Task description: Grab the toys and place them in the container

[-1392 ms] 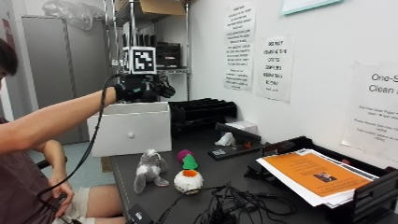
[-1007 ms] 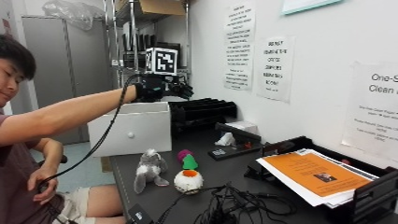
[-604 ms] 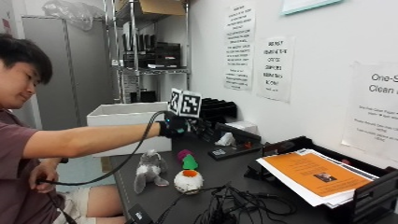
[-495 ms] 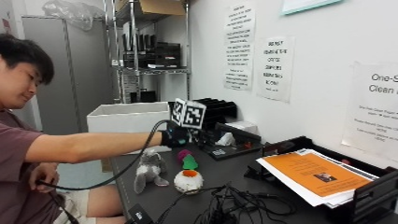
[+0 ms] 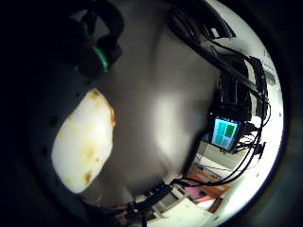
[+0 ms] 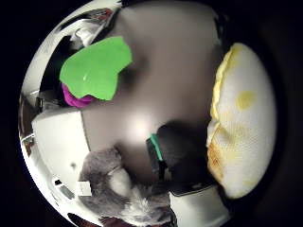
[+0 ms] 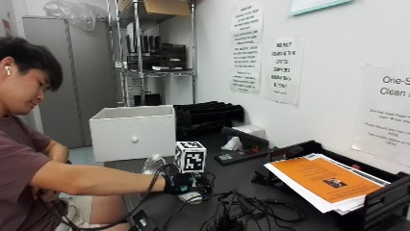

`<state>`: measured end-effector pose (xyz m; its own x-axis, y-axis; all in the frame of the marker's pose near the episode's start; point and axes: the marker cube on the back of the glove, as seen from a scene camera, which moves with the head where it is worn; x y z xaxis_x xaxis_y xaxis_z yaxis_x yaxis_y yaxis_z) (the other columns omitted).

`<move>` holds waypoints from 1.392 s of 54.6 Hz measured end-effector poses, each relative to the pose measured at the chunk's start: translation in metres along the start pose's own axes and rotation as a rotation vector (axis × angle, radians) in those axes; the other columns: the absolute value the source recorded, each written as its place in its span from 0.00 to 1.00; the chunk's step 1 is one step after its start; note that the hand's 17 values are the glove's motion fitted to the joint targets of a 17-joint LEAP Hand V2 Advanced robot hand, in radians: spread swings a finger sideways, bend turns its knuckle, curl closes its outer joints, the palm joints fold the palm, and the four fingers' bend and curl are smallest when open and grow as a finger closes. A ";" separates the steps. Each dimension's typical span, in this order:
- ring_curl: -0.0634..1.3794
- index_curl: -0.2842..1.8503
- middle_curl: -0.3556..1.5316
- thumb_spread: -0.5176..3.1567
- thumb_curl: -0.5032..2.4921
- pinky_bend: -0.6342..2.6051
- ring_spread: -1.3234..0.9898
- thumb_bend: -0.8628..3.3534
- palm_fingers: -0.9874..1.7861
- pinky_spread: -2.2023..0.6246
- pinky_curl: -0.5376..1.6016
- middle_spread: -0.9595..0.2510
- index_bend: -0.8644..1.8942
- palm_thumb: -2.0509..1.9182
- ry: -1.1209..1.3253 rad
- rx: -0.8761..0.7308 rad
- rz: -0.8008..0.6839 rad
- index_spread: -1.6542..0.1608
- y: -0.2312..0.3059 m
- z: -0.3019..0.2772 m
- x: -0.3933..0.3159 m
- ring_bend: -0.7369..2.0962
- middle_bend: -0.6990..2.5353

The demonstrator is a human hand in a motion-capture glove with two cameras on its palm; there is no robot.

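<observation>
My gloved right hand [image 7: 181,185] hangs low over the dark table [image 7: 256,211], right above a round white toy with orange and yellow spots [image 7: 190,196]. That toy [image 6: 241,137] bulks large beside the palm and still lies on the table; it also shows in the little finger side view [image 5: 83,142]. A gloved fingertip [image 6: 171,153] reaches down beside it without closing round it. A green and purple toy [image 6: 94,68] and a grey plush toy [image 6: 113,189] lie close by. The plush [image 7: 152,163] sits between the hand and the white container [image 7: 133,132].
Tangled black cables [image 7: 243,211] lie on the table just right of the hand. A black tray with orange papers [image 7: 320,180] stands further right. Black trays [image 7: 208,115] and a metal shelf rack [image 7: 150,53] stand behind the container. The wall runs along the table's far side.
The hand has come down from above the white container to the table and now hovers over the round white toy. The toys on the table have not moved.
</observation>
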<state>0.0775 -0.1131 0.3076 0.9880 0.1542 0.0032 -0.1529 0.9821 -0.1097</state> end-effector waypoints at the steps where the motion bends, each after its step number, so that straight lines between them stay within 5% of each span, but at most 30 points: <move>1: 0.22 0.23 0.29 0.47 0.24 0.45 0.55 0.20 0.50 0.78 0.39 0.71 0.45 0.52 -0.005 0.012 -0.006 0.77 0.000 0.000 0.000 0.46 0.30; 9: 0.31 0.26 0.33 0.49 0.28 0.45 0.47 0.25 0.65 0.71 0.40 0.62 0.47 0.62 -0.037 0.070 -0.011 0.77 0.001 -0.007 0.000 0.57 0.34; 12: 0.33 0.27 0.32 0.48 0.30 0.48 0.45 0.26 0.66 0.69 0.42 0.57 0.49 0.65 -0.042 0.000 -0.002 0.76 0.002 -0.010 -0.003 0.60 0.30; 16: 0.35 0.29 0.39 0.44 0.32 0.46 0.43 0.26 0.82 0.68 0.42 0.56 0.53 0.65 -0.091 -0.189 0.004 0.75 0.007 -0.016 -0.007 0.62 0.42; 19: 0.39 0.32 0.42 0.42 0.33 0.46 0.42 0.25 0.84 0.67 0.43 0.56 0.58 0.65 -0.130 -0.271 -0.002 0.75 0.012 -0.024 -0.013 0.65 0.47; 38: 0.51 0.46 0.56 0.33 0.40 0.51 0.42 0.24 0.78 0.64 0.49 0.63 0.73 0.65 -0.002 -0.079 -0.094 0.77 0.043 -0.186 -0.066 0.76 0.62; 53: 0.53 0.51 0.59 0.30 0.44 0.52 0.42 0.24 0.75 0.64 0.51 0.67 0.75 0.65 -0.018 0.176 -0.272 0.79 0.097 -0.345 -0.191 0.79 0.65; 76: 0.54 0.55 0.60 0.27 0.49 0.52 0.43 0.23 0.74 0.64 0.53 0.69 0.74 0.64 -0.070 0.328 -0.679 0.80 0.104 -0.355 -0.449 0.79 0.65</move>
<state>-0.3746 -0.1182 -0.0580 0.8655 -0.5000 0.0291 0.4795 0.8441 0.2400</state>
